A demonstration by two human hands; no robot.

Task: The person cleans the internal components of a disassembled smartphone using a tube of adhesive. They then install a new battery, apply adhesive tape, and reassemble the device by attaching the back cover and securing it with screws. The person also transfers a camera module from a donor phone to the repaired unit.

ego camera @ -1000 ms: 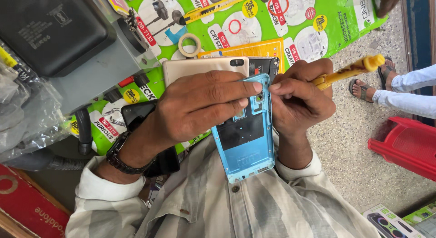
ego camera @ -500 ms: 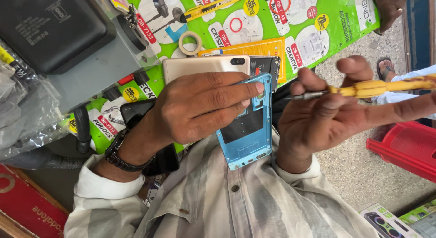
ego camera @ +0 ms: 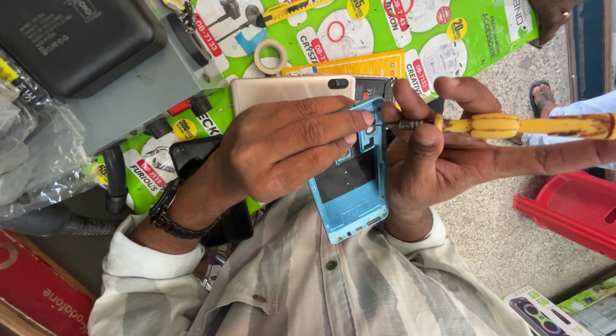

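Hands at a blue phone frame (ego camera: 351,195), above a green printed mat (ego camera: 385,34).
Left hand (ego camera: 282,150) grips the frame's top; right hand (ego camera: 436,163) pinches a yellow-handled screwdriver (ego camera: 513,125), tip at the frame's upper edge.

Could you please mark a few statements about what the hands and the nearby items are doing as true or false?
1. The left hand has a wristwatch on its wrist. True.
2. The right hand holds a screwdriver with a green handle. False: the handle is yellow.
3. The phone frame held in the left hand is red. False: it is light blue.
4. The screwdriver's tip points at the upper end of the phone frame. True.
5. The tape roll hangs on the screwdriver. False: it lies on the green mat, apart from both hands.
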